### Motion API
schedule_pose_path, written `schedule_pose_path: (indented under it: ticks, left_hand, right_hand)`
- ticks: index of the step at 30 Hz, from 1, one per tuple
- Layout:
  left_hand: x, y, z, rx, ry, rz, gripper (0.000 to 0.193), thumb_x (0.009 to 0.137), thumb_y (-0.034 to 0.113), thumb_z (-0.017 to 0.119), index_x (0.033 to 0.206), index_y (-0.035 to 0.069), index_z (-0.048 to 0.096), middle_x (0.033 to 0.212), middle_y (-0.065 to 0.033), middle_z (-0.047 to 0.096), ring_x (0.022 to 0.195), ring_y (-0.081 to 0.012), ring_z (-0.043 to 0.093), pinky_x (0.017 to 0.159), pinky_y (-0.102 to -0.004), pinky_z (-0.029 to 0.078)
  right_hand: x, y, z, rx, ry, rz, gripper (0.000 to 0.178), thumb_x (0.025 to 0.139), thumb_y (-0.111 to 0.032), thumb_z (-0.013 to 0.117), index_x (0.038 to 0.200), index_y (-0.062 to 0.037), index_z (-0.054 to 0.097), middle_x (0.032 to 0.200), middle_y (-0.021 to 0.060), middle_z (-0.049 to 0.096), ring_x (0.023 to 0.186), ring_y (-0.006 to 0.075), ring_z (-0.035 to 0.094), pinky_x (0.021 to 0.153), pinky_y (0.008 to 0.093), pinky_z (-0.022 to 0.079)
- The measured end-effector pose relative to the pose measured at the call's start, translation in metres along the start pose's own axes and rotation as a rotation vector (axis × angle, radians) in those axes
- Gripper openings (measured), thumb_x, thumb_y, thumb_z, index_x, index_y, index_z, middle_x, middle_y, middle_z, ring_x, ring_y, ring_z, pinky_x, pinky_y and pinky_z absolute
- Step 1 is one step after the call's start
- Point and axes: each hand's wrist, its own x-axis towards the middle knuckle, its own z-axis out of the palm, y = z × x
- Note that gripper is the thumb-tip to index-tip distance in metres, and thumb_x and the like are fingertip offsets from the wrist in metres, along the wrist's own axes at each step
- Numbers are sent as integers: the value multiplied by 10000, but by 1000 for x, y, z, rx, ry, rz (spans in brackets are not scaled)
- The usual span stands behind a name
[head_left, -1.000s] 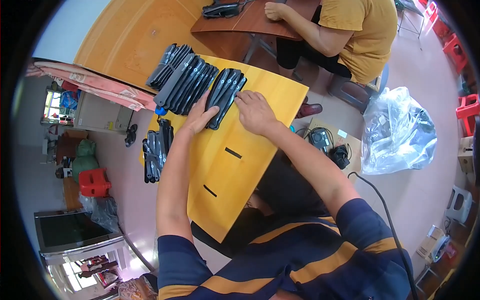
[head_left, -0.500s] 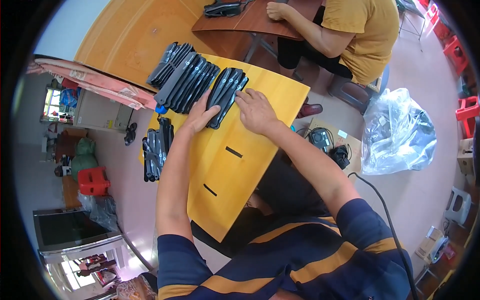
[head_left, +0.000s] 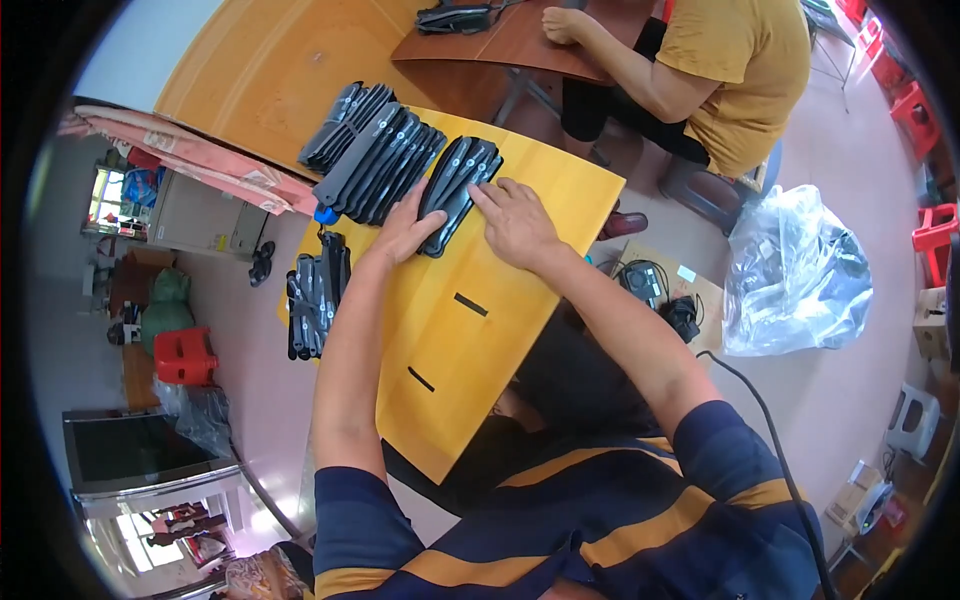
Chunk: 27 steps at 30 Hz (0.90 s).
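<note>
A stack of flat, long black pieces [head_left: 459, 195] with small pale marks lies on the yellow table [head_left: 440, 400]. My left hand [head_left: 408, 228] is closed on its near left side, thumb on top, the other fingers partly hidden between this stack and its neighbour. On the stack's right edge rest the fingertips of my right hand [head_left: 515, 225]; that hand is open, its fingers lying nearly flat, palm down. Close to my left hand stands a larger row of similar black pieces [head_left: 385, 165]. Behind that row is a banded bundle [head_left: 345, 125].
More black pieces [head_left: 318, 295] lie at the table's left edge, near a blue object [head_left: 325, 214]. Two black strips [head_left: 470, 304] mark the tabletop. Another person [head_left: 740, 75] sits at a brown table [head_left: 480, 45]. A clear plastic bag [head_left: 795, 270] and a black cable [head_left: 755, 390] are at right.
Both hands stay at the same stack, with hardly any movement. The whole view has shifted slightly.
</note>
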Motion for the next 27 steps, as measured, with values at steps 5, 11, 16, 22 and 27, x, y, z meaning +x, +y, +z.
schedule_pose_path:
  ticks: [5,11,16,22,27]
  left_hand:
    - [0,-7,1,-10,9,44,1013,867,647,644,1668,138,289,1571,-309,438,1473,-423,416,1244,-451,288]
    - [-2,3,0,-29,-2,21,1063,867,731,643,1670,134,283,1584,-295,431,1486,-421,400,1245,-457,290]
    - [-1,1,-1,-18,-18,-11,1002,907,696,617,1669,135,287,1607,-290,410,1516,-412,366,1261,-451,266]
    - [1,-3,-1,-82,-45,37,892,989,644,460,1678,119,248,1688,-229,324,1579,-392,260,1311,-438,122]
    - [0,0,-2,-75,-37,1,864,991,618,464,1671,118,277,1686,-230,328,1577,-388,268,1307,-442,137]
  right_hand:
    - [0,-4,-3,-3,-6,9,577,944,-128,510,1515,-48,522,1511,176,564,1425,395,463,1217,487,320]
    - [0,-4,-5,-13,-32,39,546,974,-133,474,1509,-46,532,1517,179,562,1447,376,450,1239,475,301]
    - [1,-5,-6,-10,-31,36,541,971,-135,475,1499,-40,542,1512,180,566,1442,379,454,1237,474,302]
    - [0,-4,-6,2,-18,22,546,954,-129,483,1488,-34,549,1499,186,574,1432,384,462,1232,475,308]
    - [0,-4,-6,-4,-8,23,574,956,-119,486,1526,-56,510,1493,195,576,1422,400,467,1222,488,318]
